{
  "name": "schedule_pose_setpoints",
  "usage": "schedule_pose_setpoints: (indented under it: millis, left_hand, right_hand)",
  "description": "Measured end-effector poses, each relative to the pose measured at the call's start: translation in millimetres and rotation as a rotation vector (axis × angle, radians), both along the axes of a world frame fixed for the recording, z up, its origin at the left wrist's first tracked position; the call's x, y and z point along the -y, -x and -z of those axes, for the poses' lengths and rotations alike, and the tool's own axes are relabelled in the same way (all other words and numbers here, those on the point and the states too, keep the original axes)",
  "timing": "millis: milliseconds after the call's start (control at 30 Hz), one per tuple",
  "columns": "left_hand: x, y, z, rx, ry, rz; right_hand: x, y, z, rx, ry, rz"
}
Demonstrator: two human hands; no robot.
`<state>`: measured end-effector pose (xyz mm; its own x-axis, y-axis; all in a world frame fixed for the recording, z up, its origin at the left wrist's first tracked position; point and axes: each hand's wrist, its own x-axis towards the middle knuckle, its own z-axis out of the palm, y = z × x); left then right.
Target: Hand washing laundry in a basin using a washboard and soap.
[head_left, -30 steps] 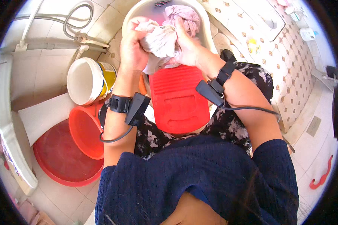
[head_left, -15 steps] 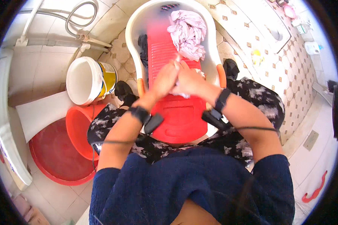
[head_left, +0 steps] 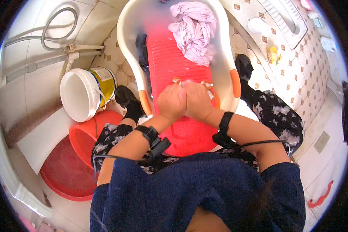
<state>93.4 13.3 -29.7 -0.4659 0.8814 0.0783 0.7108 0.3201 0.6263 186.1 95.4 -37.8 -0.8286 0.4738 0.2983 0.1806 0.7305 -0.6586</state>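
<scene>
My left hand (head_left: 171, 101) and my right hand (head_left: 197, 99) are pressed side by side over the red ridged washboard (head_left: 168, 58), both with fingers curled. Bits of a small white and brownish cloth (head_left: 209, 88) poke out past the knuckles; most of it is hidden in my grip. The washboard leans in a white baby tub (head_left: 124, 50) with orange grips, in cloudy water. A wet pale pink garment (head_left: 193, 31) lies bunched on the board's upper right, beyond my hands. Along the tub's left wall sits a dark cloth (head_left: 142, 50).
To the left, a white and yellow bucket (head_left: 79, 94) lies tipped beside an orange-red basin (head_left: 83, 137) and a wider dark red basin (head_left: 62, 170). A grey hose (head_left: 42, 36) loops by the wall pipes. A squat toilet (head_left: 290, 23) and a yellow object (head_left: 273, 56) are at the right.
Both hands have drawn nearer to me down the board and curled tighter together. The white cloth that showed beneath them is now mostly covered. My view has shifted slightly.
</scene>
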Motion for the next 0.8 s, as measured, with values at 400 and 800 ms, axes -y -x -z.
schedule_pose_setpoints:
  millis: [400, 800]
  left_hand:
    - [-75.0, 84.5, 49.7, -0.222, 0.209, -0.07]
    - [53.3, -30.9, -52.3, 0.098, -0.075, 0.27]
  right_hand:
    - [-54.7, 63.3, -11.5, 0.497, -0.07, 0.14]
    - [21.0, -41.7, -49.9, 0.143, -0.054, -0.153]
